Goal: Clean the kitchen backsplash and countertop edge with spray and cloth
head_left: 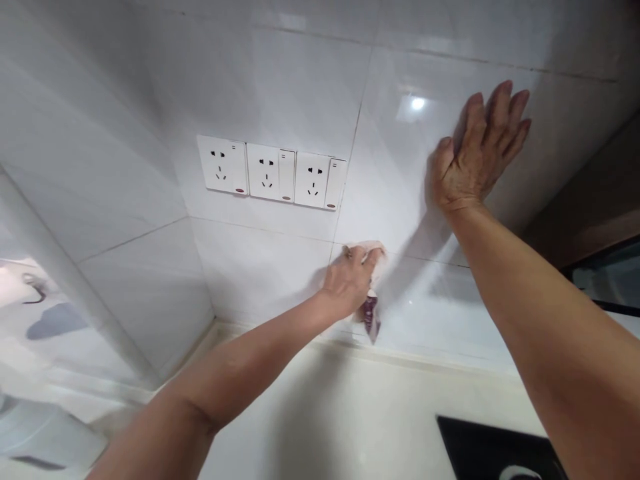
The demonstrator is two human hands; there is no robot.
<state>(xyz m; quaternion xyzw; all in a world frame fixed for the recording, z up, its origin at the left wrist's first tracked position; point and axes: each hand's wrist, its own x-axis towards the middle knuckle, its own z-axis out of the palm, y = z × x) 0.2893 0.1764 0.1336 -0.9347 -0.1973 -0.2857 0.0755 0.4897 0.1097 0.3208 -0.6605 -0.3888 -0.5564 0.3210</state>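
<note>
My left hand (351,279) presses a cloth (371,319) against the tiled wall (270,253), low down, just right of a vertical tile joint. The cloth is pale pink with a dark purple patterned part that hangs below my palm. My fingers partly cover it. Higher up and to the right, my right hand (473,157) lies against the same wall with its fingers spread and nothing in it. Three white sockets (271,172) sit in a row on the wall, above and left of my left hand.
Below the wall runs a pale countertop (390,413), with a black hob (495,450) at the lower right. A dark unit (590,207) juts out at the right edge. On the left stands a tiled side wall (130,267), with a grey container (45,427) beyond it.
</note>
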